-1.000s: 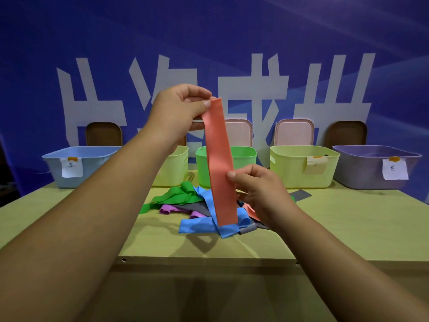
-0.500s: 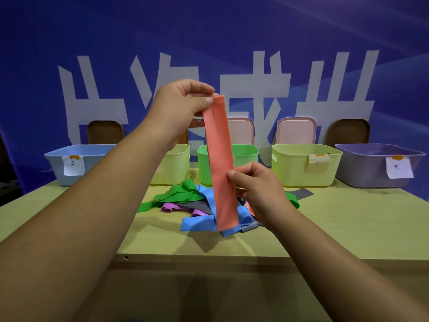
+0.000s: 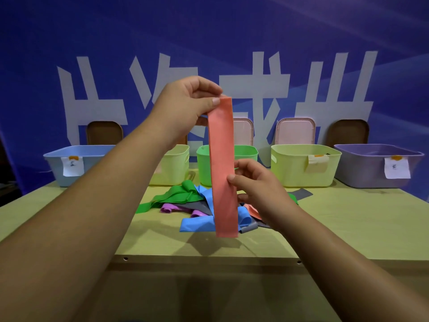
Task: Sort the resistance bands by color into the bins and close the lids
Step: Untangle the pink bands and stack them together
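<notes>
A salmon-red band (image 3: 221, 163) is being held upright above the table (image 3: 348, 224), in line with the green bin (image 3: 204, 168). Its top end is being pinched between the thumb and fingers of the left hand (image 3: 185, 105). Its right edge, about mid-length, is being gripped by the thumb and fingertips of the right hand (image 3: 257, 184). The lower end is hanging free in front of the heap; whether it is touching the table cannot be told.

The other bands are lying in a loose heap at mid-table: a green band (image 3: 178, 196), a blue band (image 3: 197, 223), a purple band (image 3: 169, 208) and a grey band (image 3: 199, 206), all overlapping. A second salmon-red piece (image 3: 253, 211) is showing beside the right wrist.

Five open bins are standing in a row along the far edge: a blue bin (image 3: 67, 163), a left yellow-green bin (image 3: 171, 166), the green bin, a right yellow-green bin (image 3: 299, 168) and a purple bin (image 3: 371, 168). Paper labels are being carried by the blue, right yellow-green and purple bins; the writing is too small to read.

Lids are being propped upright against the blue backdrop (image 3: 232, 31) behind the bins: a left brown lid (image 3: 104, 133), two pink lids (image 3: 296, 131) and a right brown lid (image 3: 349, 132).
</notes>
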The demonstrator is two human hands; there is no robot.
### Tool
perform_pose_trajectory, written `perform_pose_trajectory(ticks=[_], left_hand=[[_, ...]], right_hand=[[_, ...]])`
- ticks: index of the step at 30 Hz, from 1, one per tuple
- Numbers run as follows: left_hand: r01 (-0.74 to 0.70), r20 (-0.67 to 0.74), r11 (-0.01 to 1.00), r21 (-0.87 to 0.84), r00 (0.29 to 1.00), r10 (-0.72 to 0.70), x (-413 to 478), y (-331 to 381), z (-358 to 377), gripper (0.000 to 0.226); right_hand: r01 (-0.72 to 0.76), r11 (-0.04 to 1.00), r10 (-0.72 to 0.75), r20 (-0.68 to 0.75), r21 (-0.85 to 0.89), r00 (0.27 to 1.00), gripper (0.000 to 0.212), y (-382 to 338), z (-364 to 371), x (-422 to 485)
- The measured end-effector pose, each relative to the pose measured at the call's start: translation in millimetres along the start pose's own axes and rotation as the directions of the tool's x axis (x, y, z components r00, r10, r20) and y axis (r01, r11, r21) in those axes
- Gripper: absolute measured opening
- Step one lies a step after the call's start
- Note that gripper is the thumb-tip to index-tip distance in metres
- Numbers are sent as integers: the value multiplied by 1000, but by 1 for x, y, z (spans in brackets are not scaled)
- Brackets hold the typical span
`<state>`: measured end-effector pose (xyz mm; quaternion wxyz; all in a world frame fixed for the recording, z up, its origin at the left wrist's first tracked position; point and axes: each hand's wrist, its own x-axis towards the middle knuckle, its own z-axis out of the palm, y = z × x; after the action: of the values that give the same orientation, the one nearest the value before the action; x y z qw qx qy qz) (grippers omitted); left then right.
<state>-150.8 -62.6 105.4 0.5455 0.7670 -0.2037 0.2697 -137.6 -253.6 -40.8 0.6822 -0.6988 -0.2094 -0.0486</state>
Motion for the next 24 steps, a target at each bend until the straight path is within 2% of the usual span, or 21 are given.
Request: perform_pose_trajectory(ticks=[3,8,14,21,24], left_hand=[[-33,31,999,8,999,33,-1,4,3,20],[-77,79,995,62,994,72,-4,13,9,20],[-73,97,996,56,993,68,0,11,15,19],[-50,123,999,16,991,48,0,-2,26,17],[-47,122,999,13,991,45,-1,-6,33,18]], right_hand=[[-13,1000,14,66,-19,998,18,-13,-1,-5],[47,993,-37,92,-112,995,27,-42,-5,-1],[68,998,-68,11,9,998,27,-64,-3,13],[120,988,-128,-73,-98,989,22,-59,-8,15],[127,988,-136,-100,-93,986,17,-55,-15,15]])
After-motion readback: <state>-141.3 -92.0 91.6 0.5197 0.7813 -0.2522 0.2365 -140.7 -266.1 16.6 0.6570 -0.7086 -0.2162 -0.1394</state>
